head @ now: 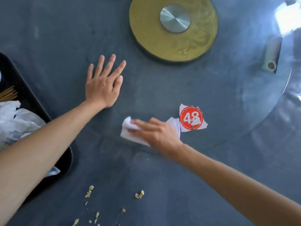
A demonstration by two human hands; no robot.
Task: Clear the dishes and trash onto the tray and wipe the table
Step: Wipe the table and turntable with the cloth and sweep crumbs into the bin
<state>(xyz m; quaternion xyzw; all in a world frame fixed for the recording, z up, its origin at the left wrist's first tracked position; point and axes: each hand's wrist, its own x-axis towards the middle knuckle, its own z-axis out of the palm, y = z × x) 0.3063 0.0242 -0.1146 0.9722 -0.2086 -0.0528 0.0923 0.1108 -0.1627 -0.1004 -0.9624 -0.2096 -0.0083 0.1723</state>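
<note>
Head view: the right hand (156, 134) presses a white napkin (130, 132) flat on the table (211, 160), fingers together; the left hand (103, 84) rests spread-fingered at ten o'clock. Best sweep toward the crumbs (139, 194) at six o'clock, gathering them toward the tray (32, 98) at nine.

Both arms out, bare forearms reaching in from the near corners.
Left hand (104, 85) flat, palm down, fingers straight and spread. Right hand (157, 134) palm down, motion-blurred, fingers pointing left and pressing down; its grip is unclear.
</note>
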